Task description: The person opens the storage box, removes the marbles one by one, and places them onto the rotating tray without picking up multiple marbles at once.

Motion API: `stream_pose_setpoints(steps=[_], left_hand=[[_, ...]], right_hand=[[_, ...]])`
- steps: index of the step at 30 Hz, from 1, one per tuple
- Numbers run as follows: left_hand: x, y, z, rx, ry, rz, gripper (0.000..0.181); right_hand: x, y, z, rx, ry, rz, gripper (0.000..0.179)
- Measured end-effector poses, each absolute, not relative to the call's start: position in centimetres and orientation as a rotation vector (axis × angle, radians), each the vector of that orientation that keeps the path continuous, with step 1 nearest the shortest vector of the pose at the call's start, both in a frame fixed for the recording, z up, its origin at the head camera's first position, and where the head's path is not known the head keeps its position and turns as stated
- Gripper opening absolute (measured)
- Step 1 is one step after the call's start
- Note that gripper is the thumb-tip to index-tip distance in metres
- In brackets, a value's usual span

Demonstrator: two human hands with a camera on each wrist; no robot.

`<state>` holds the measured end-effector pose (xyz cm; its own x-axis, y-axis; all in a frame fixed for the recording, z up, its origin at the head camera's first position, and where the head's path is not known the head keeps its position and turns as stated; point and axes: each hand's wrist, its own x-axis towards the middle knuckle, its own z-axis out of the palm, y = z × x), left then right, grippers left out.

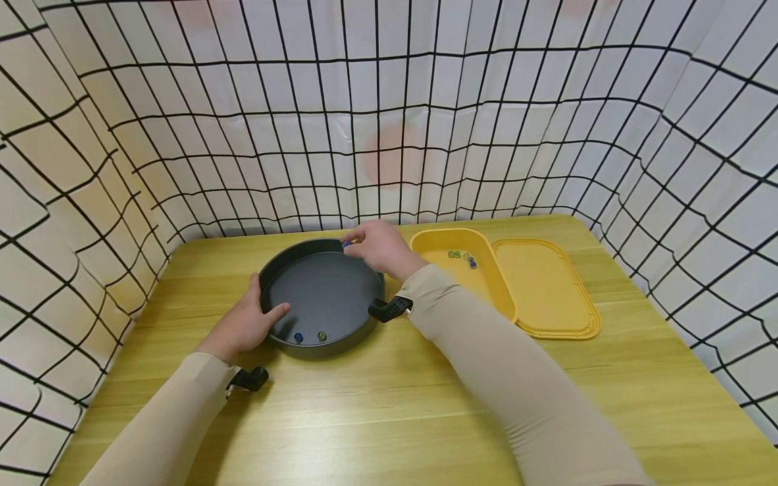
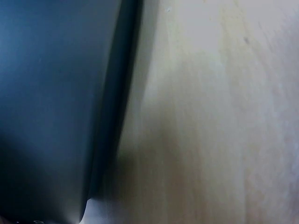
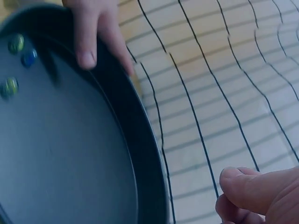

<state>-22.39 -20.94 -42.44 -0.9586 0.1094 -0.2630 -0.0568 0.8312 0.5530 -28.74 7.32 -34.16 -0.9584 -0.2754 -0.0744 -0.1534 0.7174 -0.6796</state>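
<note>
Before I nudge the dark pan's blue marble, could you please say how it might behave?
The blue marble looks round, so it would probably roll. Its glossy surface may be slippery. The dark pan has raised walls that should contain it.

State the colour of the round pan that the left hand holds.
Dark grey: the round pan shows best in the head view.

Dark pan (image 1: 328, 290) showing matt metal
Inside the pan, glass marbles (image 1: 322, 336) are shining; beneath it, the wood-grained table (image 1: 340, 432) is gleaming.
</note>
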Motion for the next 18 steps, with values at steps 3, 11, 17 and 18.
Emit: stream_pose_setpoints(steps=[3, 11, 17, 18], left_hand=[[-22.4, -20.9, -42.4, 0.036, 2.721, 0.839, 0.111], [-22.7, -21.1, -42.6, 0.021, 2.707, 0.843, 0.114], [-22.7, -21.1, -42.7, 0.023, 2.705, 0.853, 0.114], [-22.7, -21.1, -42.7, 0.025, 2.707, 0.854, 0.114]], right_hand=[[-28.2, 5.8, -34.4, -0.441, 2.769, -0.986, 0.032], [-26.6, 3.2, -35.0, -0.547, 2.696, -0.929, 0.034], [-26.6, 3.4, -35.3, -0.556, 2.683, -0.958, 0.035], [-26.7, 3.7, -35.3, -0.554, 2.694, -0.960, 0.035]])
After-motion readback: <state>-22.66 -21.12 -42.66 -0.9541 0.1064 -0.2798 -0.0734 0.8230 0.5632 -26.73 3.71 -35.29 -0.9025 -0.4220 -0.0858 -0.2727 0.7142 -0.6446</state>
